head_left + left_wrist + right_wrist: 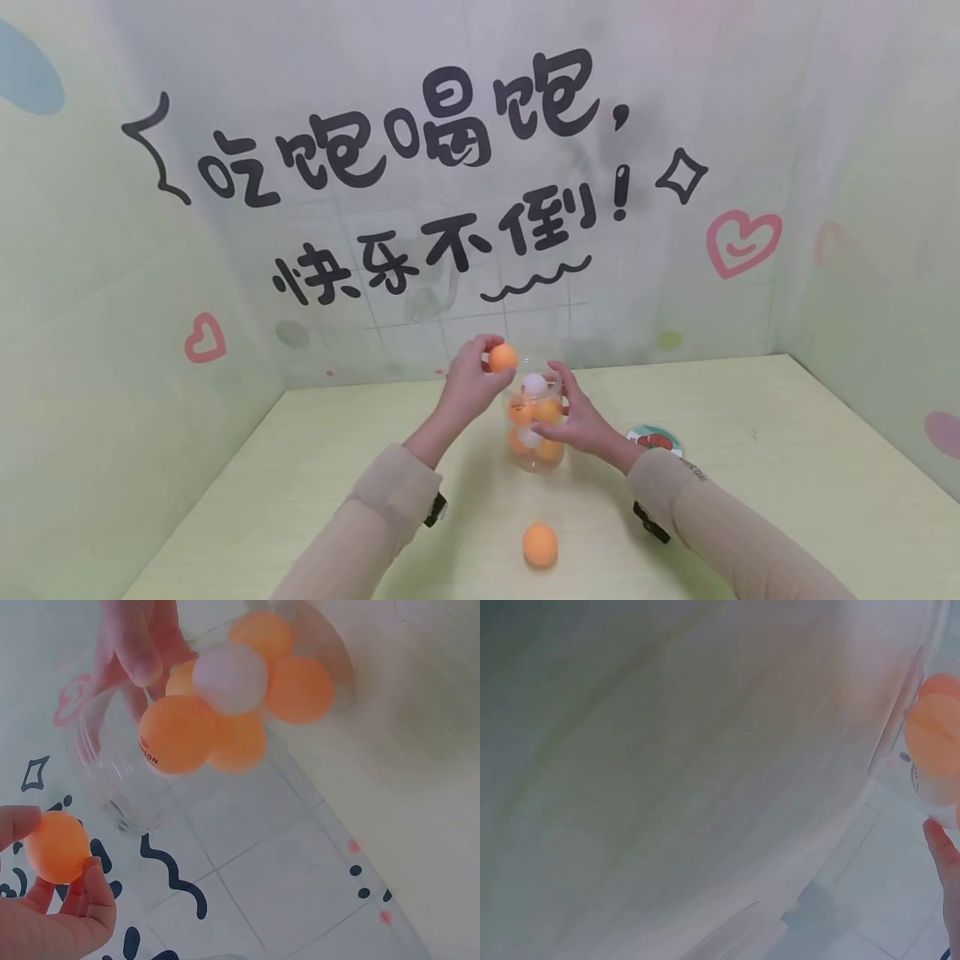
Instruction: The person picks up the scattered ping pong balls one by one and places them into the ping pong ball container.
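Observation:
My left hand [468, 383] pinches an orange ping-pong ball [503, 358] between thumb and fingers, level with the mouth of a clear jar [112, 776] and just to its left. In the left wrist view this ball [58, 847] is outside the jar, in front of its opening. The jar stands upright on the table, with several orange balls and white balls [533, 384] stacked inside. From the right side my right hand [583, 421] grips the jar, thumb across the near side. A fingertip [936, 834] shows against it in the right wrist view.
Another orange ball [540, 545] lies on the pale table [337, 483], nearer me than the jar. A round, flat piece with a green and red picture [654, 440] lies partly behind my right forearm. A printed wall sheet [637, 317] stands along the back.

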`<state>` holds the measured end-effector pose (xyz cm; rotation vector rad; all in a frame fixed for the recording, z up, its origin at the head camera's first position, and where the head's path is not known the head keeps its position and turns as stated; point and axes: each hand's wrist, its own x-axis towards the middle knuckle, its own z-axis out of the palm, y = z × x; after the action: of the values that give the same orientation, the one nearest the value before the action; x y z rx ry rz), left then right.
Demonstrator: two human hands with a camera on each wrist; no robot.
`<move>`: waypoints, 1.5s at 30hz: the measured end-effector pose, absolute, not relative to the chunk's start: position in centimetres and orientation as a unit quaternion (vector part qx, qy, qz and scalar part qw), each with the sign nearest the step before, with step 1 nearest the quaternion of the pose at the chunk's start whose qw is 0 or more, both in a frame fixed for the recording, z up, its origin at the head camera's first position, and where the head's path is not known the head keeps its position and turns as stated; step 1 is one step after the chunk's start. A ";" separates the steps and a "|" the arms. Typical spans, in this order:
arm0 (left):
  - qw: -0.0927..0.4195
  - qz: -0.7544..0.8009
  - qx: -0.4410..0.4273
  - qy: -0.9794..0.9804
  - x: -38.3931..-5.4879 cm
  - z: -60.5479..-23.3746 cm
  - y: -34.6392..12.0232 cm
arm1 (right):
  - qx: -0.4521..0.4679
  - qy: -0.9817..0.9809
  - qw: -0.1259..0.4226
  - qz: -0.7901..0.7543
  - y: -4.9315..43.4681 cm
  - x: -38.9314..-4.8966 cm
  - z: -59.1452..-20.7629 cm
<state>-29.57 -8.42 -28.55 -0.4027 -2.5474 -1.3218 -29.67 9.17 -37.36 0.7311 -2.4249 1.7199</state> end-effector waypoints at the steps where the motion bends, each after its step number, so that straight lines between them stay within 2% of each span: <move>1: 0.119 -0.453 -0.140 -0.872 -29.6 -28.6 -8.3 | 0.240 -0.791 0.042 0.561 9.2 -29.6 -37.3; 6: 0.098 -0.451 -0.147 -0.875 -29.6 -28.9 -7.6 | 0.249 -0.787 0.050 0.562 9.3 -29.6 -37.4; 20: 0.077 -0.421 -0.173 -0.887 -29.7 -29.6 -7.1 | 0.243 -0.791 0.043 0.560 9.4 -29.8 -37.5; 24: 0.081 -0.420 -0.173 -0.887 -29.0 -29.7 -7.0 | 0.236 -0.791 0.037 0.564 9.4 -30.2 -37.8; 27: 0.083 -0.402 -0.203 -0.889 -27.9 -29.7 -7.0 | 0.241 -0.792 0.045 0.560 9.5 -31.0 -38.7; 31: 0.048 -0.327 -0.285 -0.900 -25.6 -29.9 -6.9 | 0.264 -0.787 0.065 0.554 9.6 -31.6 -39.5; 38: -0.089 -0.149 -0.358 -0.917 -22.2 -31.7 -6.4 | 0.258 -0.790 0.065 0.553 9.6 -32.1 -39.9; 45: -0.102 -0.033 -0.359 -0.927 -20.7 -33.9 -6.6 | 0.248 -0.794 0.061 0.551 9.6 -32.3 -40.1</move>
<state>-20.69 -6.64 -33.87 -1.2085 -3.1183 -0.1106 -32.26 9.56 -40.06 0.7501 -2.4023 1.6668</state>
